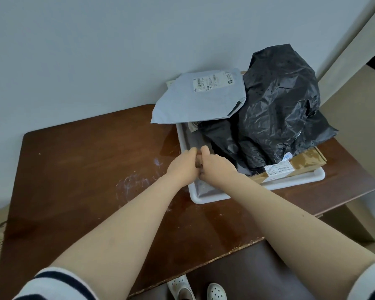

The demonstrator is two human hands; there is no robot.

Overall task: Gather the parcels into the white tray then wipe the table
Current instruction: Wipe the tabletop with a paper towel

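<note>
The parcels (pixel 279 105) lie heaped in the white tray (pixel 210 199). At its left rim the left hand (pixel 183 167) and right hand (pixel 214 167) meet, fingers curled; around what, I cannot tell. The smeared surface (pixel 85 159) lies left of the tray, likely nearer the left hand.

light: dim, cool, even | shadows: soft | glare: faint on table (pixel 78 165) | edges: wide-angle bowing

The left half of the brown table (pixel 74 169) is open to a reach from the near edge. The right half is taken up by the white tray (pixel 206 199), piled high with a black plastic parcel (pixel 279 105). A grey mailer (pixel 199 100) overhangs the tray's far-left rim. The wall (pixel 95 50) closes off the far side.
</note>
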